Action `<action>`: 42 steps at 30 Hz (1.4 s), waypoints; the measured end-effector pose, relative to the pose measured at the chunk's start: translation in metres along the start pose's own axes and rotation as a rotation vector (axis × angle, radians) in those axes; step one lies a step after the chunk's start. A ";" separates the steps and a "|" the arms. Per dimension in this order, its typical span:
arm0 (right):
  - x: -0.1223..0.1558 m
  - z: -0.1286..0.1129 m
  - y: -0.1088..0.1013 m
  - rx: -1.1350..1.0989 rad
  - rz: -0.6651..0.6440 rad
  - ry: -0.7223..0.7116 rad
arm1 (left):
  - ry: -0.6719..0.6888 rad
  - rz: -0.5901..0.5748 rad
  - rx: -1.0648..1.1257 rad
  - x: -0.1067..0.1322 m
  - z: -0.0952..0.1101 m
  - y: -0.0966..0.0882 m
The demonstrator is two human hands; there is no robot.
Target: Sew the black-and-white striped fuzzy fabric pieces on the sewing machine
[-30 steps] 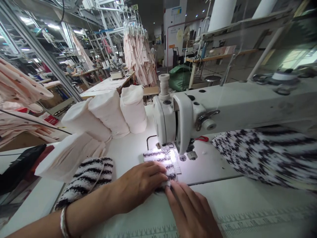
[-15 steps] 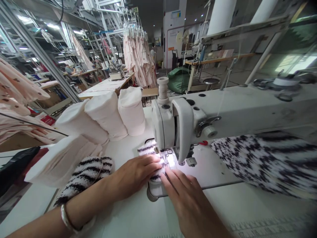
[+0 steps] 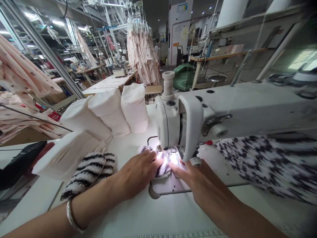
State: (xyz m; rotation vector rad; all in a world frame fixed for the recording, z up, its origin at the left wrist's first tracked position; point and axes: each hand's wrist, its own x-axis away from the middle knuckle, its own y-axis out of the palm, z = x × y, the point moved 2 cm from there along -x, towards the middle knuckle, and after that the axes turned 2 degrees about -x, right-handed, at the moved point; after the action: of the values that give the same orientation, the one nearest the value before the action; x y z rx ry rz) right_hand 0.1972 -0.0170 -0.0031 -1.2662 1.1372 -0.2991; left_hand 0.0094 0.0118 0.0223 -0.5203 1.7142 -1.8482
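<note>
A small fuzzy black-and-white striped fabric piece [image 3: 162, 170] lies under the lit needle area of a white sewing machine [image 3: 170, 122]. My left hand [image 3: 136, 172] is on this piece, its fingers bent and closed on the cloth just left of the presser foot. My right hand [image 3: 198, 175] is at the right of the foot, thumb stretched toward the cloth's edge and fingers apart, partly behind a ribbed knob [image 3: 195, 161]. It holds nothing that I can see. More striped fuzzy pieces [image 3: 85, 172] lie beside my left forearm.
Stacks of white folded cloth [image 3: 135, 107] stand at the back left of the table. A larger black-and-white fuzzy fabric [image 3: 267, 165] lies under the machine arm at right. A ruler scale [image 3: 173, 234] runs along the front. Pink garments [image 3: 143, 56] hang beyond.
My right hand has moved right, off the fabric piece, toward the knob beside the machine head. My left fingers have curled more, and the piece has turned slightly. The view has shifted a little.
</note>
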 end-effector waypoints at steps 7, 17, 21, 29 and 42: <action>0.020 -0.046 0.011 0.181 0.097 -0.063 | 0.118 -0.001 0.003 -0.001 -0.008 -0.001; 0.033 -0.050 0.025 0.038 0.150 0.149 | 0.048 0.059 0.010 0.008 -0.007 0.011; 0.035 -0.032 0.021 -0.009 0.037 0.095 | -0.022 0.092 -0.018 0.007 0.001 0.016; 0.021 -0.049 0.016 0.002 0.034 0.067 | 0.052 0.113 0.097 0.005 -0.003 0.006; 0.017 -0.014 0.007 -0.092 -0.062 0.077 | -0.194 0.195 0.078 0.016 0.027 0.027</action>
State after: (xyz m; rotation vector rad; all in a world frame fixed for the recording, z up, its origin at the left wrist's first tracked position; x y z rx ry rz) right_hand 0.1913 -0.0359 -0.0158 -1.3834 1.1897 -0.3476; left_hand 0.0178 -0.0204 -0.0032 -0.4668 1.5024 -1.6618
